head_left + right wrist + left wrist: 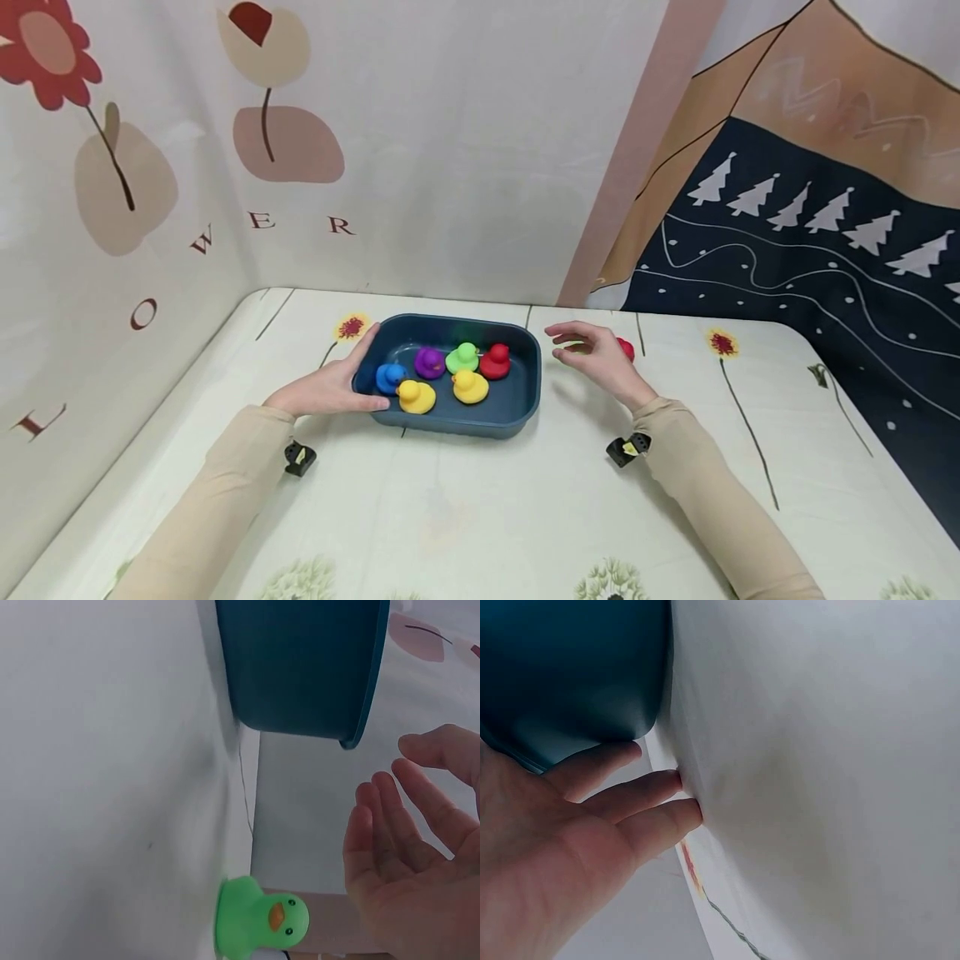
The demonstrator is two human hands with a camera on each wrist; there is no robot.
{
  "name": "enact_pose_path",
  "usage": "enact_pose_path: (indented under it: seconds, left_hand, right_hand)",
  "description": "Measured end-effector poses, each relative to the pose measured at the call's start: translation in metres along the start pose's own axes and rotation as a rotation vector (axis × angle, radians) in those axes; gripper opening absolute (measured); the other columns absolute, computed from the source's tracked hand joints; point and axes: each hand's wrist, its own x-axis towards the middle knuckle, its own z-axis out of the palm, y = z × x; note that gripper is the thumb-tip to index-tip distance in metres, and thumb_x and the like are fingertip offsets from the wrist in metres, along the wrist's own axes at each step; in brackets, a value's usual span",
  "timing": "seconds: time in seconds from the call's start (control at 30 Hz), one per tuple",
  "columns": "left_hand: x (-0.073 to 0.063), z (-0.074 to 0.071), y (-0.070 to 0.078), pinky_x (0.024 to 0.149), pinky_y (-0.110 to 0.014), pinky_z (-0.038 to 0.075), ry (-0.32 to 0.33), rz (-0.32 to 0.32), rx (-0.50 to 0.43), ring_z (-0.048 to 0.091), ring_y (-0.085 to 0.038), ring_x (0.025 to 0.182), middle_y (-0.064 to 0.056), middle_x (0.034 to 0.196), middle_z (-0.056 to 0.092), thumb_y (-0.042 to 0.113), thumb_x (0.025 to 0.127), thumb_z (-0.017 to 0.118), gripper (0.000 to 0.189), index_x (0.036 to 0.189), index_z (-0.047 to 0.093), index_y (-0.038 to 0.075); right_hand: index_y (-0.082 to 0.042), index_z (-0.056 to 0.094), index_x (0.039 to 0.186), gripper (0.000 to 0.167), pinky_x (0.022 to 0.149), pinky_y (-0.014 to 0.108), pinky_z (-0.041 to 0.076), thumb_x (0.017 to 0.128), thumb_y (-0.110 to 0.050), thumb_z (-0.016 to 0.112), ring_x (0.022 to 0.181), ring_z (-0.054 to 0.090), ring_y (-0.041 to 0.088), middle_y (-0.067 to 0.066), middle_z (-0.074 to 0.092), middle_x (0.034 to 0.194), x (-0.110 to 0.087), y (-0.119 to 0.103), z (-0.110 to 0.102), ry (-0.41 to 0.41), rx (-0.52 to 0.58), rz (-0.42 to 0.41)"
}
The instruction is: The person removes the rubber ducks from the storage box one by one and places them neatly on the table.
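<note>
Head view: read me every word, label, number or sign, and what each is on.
"L O W E R": spaced red letters on the white backdrop.
Yellow patches on the black wrist devices: too small to read.
Tub and ducks: no text seen.

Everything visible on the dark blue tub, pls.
The tub is a deep, open-topped rounded rectangle with a thin rim and smooth walls, apparently plastic. It sits upright on the flower-print cloth, long side across the head view. Six toy ducks lie inside, the right part bare. The left hand touches its left end; the right hand is clear of it.
</note>
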Motion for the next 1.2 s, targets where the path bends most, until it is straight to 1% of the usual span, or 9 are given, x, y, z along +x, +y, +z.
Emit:
enact_pose_path:
  seconds: [0.03, 0.1, 0.27, 0.3, 0.53, 0.8, 0.9, 1.03, 1.2]
  left_hand:
    - [0.0, 0.0, 0.0, 0.103, -0.068, 0.023, -0.001, 0.0, 0.001, 0.023, -0.052, 0.135, -0.023, 0.158, -0.003, 0.038, 0.083, 0.074, 0.115, 0.154, -0.014, 0.017]
    - [0.0, -0.001, 0.0, 0.102, -0.068, 0.023, -0.002, 0.0, 0.006, 0.024, -0.052, 0.135, -0.023, 0.158, -0.003, 0.038, 0.083, 0.075, 0.116, 0.154, -0.014, 0.016]
    - [0.0, -0.001, 0.001, 0.103, -0.068, 0.022, -0.004, 0.002, 0.0, 0.023, -0.052, 0.135, -0.023, 0.158, -0.003, 0.041, 0.082, 0.075, 0.117, 0.154, -0.014, 0.016]
    - [0.0, -0.001, 0.001, 0.103, -0.068, 0.022, -0.003, 0.003, -0.001, 0.022, -0.052, 0.136, -0.023, 0.158, -0.003, 0.041, 0.082, 0.075, 0.117, 0.154, -0.013, 0.016]
    - [0.0, -0.001, 0.001, 0.103, -0.068, 0.022, -0.004, 0.003, 0.0, 0.023, -0.052, 0.135, -0.023, 0.158, -0.003, 0.042, 0.082, 0.075, 0.118, 0.154, -0.014, 0.016]
    - [-0.001, -0.001, 0.001, 0.102, -0.069, 0.023, -0.005, -0.009, 0.003, 0.025, -0.052, 0.134, -0.024, 0.158, -0.001, 0.042, 0.082, 0.075, 0.117, 0.154, -0.014, 0.018]
    - [0.0, -0.001, 0.0, 0.102, -0.068, 0.024, -0.001, -0.002, 0.009, 0.026, -0.052, 0.134, -0.025, 0.158, 0.001, 0.041, 0.082, 0.075, 0.117, 0.154, -0.013, 0.017]
    - [0.001, -0.001, -0.001, 0.103, -0.067, 0.024, 0.002, 0.008, 0.011, 0.027, -0.052, 0.133, -0.026, 0.157, 0.002, 0.039, 0.082, 0.075, 0.116, 0.154, -0.013, 0.015]
    - [0.002, 0.0, -0.002, 0.102, -0.068, 0.024, 0.001, 0.003, 0.004, 0.026, -0.052, 0.134, -0.024, 0.158, 0.0, 0.04, 0.083, 0.074, 0.115, 0.154, -0.013, 0.015]
  right_hand:
    - [0.006, 0.062, 0.121, 0.033, 0.087, 0.025, 0.05, 0.088, 0.004, 0.064, 0.107, 0.059, 0.04, 0.027, 0.059, 0.12, 0.0, -0.001, 0.001, -0.002, -0.004, -0.001]
    - [0.005, 0.063, 0.121, 0.032, 0.087, 0.025, 0.05, 0.089, 0.004, 0.064, 0.106, 0.06, 0.038, 0.027, 0.059, 0.121, 0.002, -0.002, 0.002, -0.011, 0.002, 0.001]
    - [0.003, 0.063, 0.121, 0.032, 0.092, 0.038, 0.049, 0.089, 0.002, 0.063, 0.104, 0.062, 0.033, 0.021, 0.062, 0.12, 0.005, -0.008, 0.007, -0.032, -0.006, 0.002]
    - [0.003, 0.063, 0.121, 0.032, 0.092, 0.039, 0.049, 0.09, 0.002, 0.063, 0.104, 0.062, 0.033, 0.019, 0.062, 0.12, 0.006, -0.009, 0.008, -0.034, -0.006, 0.0]
    - [0.004, 0.062, 0.122, 0.032, 0.091, 0.031, 0.05, 0.09, -0.001, 0.064, 0.108, 0.06, 0.032, 0.018, 0.062, 0.121, 0.012, -0.017, 0.017, -0.058, -0.01, -0.023]
    - [0.004, 0.063, 0.121, 0.031, 0.092, 0.036, 0.049, 0.089, 0.001, 0.063, 0.106, 0.059, 0.03, 0.019, 0.062, 0.119, 0.022, -0.026, 0.028, -0.092, -0.021, -0.06]
    - [0.003, 0.064, 0.12, 0.031, 0.092, 0.037, 0.049, 0.089, 0.001, 0.063, 0.106, 0.059, 0.029, 0.018, 0.063, 0.117, 0.027, -0.029, 0.033, -0.107, -0.024, -0.068]
    - [0.002, 0.064, 0.119, 0.031, 0.093, 0.038, 0.049, 0.088, 0.0, 0.064, 0.106, 0.06, 0.028, 0.016, 0.064, 0.117, 0.034, -0.031, 0.038, -0.129, -0.037, -0.068]
    - [0.003, 0.064, 0.119, 0.031, 0.093, 0.038, 0.049, 0.089, -0.001, 0.064, 0.106, 0.06, 0.028, 0.017, 0.063, 0.118, 0.04, -0.031, 0.044, -0.162, -0.069, -0.046]
